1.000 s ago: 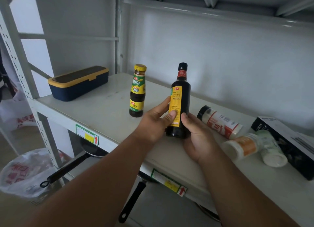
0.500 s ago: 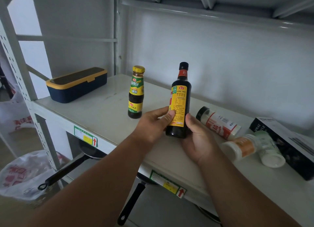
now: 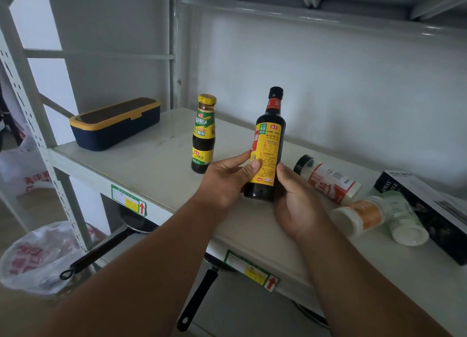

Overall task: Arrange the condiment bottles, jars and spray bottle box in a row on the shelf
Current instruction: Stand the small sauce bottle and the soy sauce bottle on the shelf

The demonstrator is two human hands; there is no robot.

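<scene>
a: both hands? 
b: left hand (image 3: 227, 180) and right hand (image 3: 295, 205) curled round the tall soy bottle (image 3: 267, 144), upright, tilted, base near the shelf (image 3: 141, 165). 
a: risk? 
b: could knock the small bottle (image 3: 203, 134) at 9 o'clock, or the lying jar (image 3: 328, 179) at 3.

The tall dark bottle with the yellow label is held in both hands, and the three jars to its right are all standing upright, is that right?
Not quite. The tall dark bottle is in the left hand and right hand, but the head view shows the three jars lying on their sides, not upright.
</scene>
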